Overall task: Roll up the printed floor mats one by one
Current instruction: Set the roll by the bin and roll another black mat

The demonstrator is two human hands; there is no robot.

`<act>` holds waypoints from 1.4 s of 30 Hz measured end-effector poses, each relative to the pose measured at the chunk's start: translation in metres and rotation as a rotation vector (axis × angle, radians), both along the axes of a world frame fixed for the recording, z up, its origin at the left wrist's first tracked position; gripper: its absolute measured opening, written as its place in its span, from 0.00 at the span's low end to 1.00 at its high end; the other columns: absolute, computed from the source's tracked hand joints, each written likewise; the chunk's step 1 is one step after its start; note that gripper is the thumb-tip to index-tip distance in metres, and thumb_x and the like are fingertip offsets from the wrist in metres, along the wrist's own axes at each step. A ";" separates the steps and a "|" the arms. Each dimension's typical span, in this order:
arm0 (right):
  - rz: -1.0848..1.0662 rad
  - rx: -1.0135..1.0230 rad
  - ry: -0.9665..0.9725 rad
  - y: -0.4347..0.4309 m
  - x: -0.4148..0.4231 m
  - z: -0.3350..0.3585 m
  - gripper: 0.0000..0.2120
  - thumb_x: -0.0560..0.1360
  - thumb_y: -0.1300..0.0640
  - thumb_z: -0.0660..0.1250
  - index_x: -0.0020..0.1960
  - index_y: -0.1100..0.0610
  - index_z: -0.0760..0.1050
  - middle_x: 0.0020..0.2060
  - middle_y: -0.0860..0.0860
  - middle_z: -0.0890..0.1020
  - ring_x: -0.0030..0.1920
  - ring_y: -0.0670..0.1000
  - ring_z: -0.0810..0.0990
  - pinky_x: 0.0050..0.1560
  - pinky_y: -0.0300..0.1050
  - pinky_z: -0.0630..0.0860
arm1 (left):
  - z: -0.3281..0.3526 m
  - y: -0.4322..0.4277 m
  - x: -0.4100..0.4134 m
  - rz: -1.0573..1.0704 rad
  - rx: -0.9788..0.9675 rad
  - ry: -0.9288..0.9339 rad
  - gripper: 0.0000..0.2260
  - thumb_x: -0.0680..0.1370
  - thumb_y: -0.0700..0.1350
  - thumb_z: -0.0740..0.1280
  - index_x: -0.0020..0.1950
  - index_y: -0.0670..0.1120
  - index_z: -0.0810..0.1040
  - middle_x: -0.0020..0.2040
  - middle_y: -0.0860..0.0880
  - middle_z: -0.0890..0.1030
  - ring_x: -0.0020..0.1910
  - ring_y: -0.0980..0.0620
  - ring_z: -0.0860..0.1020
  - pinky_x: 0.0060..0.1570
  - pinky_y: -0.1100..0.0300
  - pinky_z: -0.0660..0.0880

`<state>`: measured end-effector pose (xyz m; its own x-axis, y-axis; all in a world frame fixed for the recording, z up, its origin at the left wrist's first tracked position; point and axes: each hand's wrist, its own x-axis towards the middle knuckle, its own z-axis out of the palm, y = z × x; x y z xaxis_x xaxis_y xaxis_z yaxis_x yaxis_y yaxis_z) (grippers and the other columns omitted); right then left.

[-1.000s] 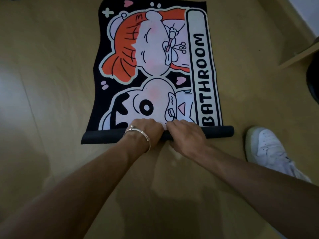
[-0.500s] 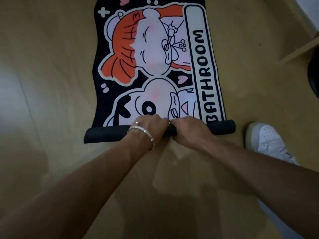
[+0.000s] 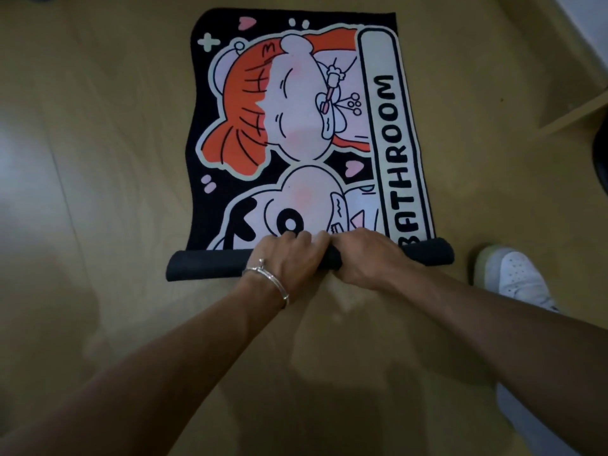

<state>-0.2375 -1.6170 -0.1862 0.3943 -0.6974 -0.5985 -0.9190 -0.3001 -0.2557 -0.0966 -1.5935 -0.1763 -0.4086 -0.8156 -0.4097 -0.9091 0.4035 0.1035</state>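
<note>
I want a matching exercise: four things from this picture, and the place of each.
1. silver bracelet
2. white sneaker
3. word BATHROOM
4. rolled end

A. right side of the floor mat
B. wrist of the left hand
C. under left hand and right hand
D. on the floor, right of the roll

Pairs: 1-B, 2-D, 3-A, 4-C.

floor (image 3: 98, 166): tan wood-look planks, glossy, pale glare at the left edge
shoe (image 3: 513, 274): white, perforated toe, flat on the floor at right
bracelet (image 3: 270, 282): silver, round a wrist
board (image 3: 579, 115): pale wood, slanting, upper right
dark object (image 3: 601, 159): right edge, cut off, unclear
</note>
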 end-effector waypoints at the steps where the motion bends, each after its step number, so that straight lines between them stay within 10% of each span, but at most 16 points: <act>1: 0.015 -0.012 0.001 -0.001 0.001 0.000 0.05 0.74 0.58 0.64 0.49 0.51 0.71 0.38 0.48 0.76 0.38 0.50 0.76 0.41 0.47 0.76 | -0.001 0.001 0.000 0.003 0.013 -0.010 0.09 0.81 0.45 0.55 0.61 0.46 0.63 0.50 0.48 0.77 0.44 0.47 0.76 0.38 0.55 0.66; 28: 0.074 -0.274 -0.044 0.013 -0.006 -0.006 0.11 0.74 0.57 0.66 0.53 0.52 0.67 0.47 0.49 0.73 0.47 0.51 0.73 0.49 0.46 0.66 | -0.005 -0.024 -0.005 -0.003 0.160 -0.028 0.10 0.79 0.49 0.60 0.57 0.48 0.73 0.40 0.50 0.71 0.39 0.48 0.72 0.38 0.56 0.68; 33: -0.062 -0.024 -0.051 -0.005 -0.006 0.000 0.06 0.74 0.55 0.66 0.50 0.50 0.72 0.39 0.46 0.77 0.39 0.49 0.77 0.40 0.44 0.72 | -0.005 -0.014 -0.009 0.012 -0.006 0.035 0.11 0.80 0.47 0.58 0.61 0.47 0.66 0.52 0.47 0.77 0.49 0.45 0.78 0.39 0.55 0.66; 42: 0.003 -0.209 -0.092 0.008 -0.008 -0.005 0.07 0.74 0.58 0.65 0.51 0.54 0.72 0.46 0.50 0.76 0.47 0.52 0.75 0.43 0.44 0.65 | -0.006 -0.034 -0.004 -0.033 0.280 0.024 0.12 0.77 0.51 0.63 0.59 0.50 0.72 0.47 0.49 0.77 0.40 0.50 0.73 0.40 0.57 0.70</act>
